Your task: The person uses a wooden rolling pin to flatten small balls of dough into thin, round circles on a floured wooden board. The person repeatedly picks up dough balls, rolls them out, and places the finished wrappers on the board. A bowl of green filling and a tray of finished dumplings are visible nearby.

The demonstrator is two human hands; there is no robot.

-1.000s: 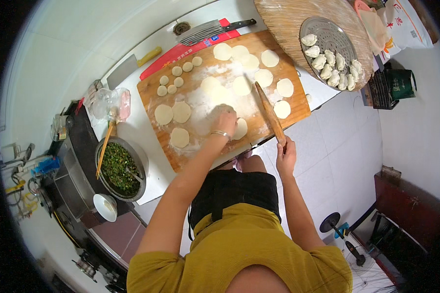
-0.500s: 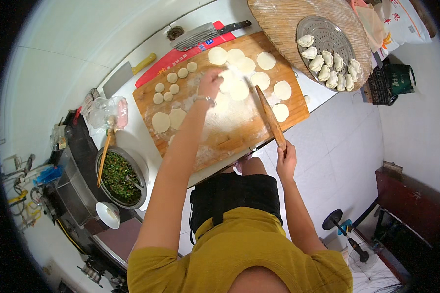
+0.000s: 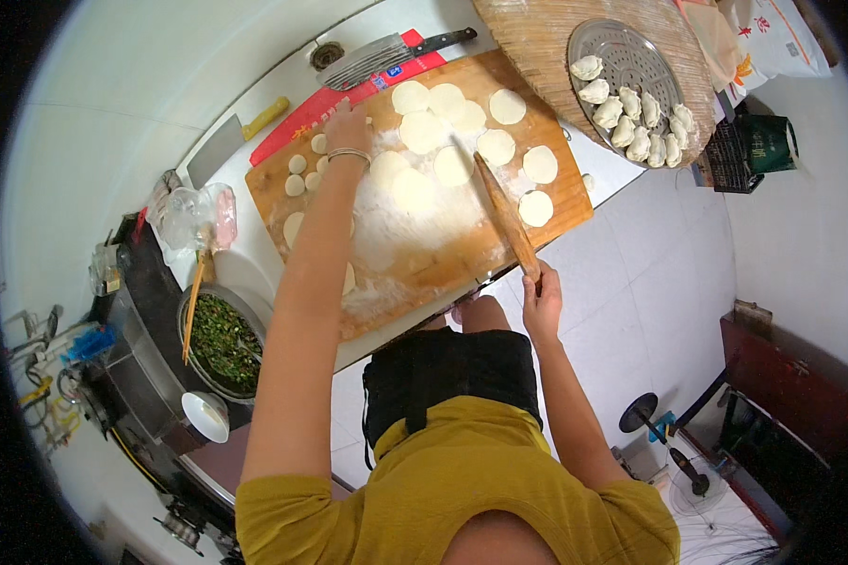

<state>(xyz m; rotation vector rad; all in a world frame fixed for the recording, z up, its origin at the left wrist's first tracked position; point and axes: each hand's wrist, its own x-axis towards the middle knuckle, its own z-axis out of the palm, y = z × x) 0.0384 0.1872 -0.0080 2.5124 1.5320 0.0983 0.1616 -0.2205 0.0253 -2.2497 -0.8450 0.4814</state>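
Observation:
My right hand (image 3: 543,299) is closed round the near end of a wooden rolling pin (image 3: 505,215), which lies slanted across the right side of a floured wooden board (image 3: 443,268). At the board's far left, my left hand (image 3: 346,127) is over a group of small dough pieces (image 3: 297,164). Its fingers point down and are partly hidden, so whether they hold a piece cannot be told. Several round dough wrappers (image 3: 422,132) are spread over the middle and right of the board. Others (image 3: 292,228) lie partly behind my left forearm.
A perforated metal plate (image 3: 622,68) with several folded dumplings (image 3: 638,146) rests on a round wooden surface (image 3: 518,56) at far right. A knife (image 3: 367,64) and a cleaver (image 3: 215,151) lie beyond the board. At left are a pot of green filling (image 3: 221,344), chopsticks (image 3: 193,311) and a white bowl (image 3: 205,416).
My left hand has moved left from the wrappers in the middle to the small dough pieces. Wrappers now show nearer the board's centre. My right hand keeps the rolling pin nearly in place.

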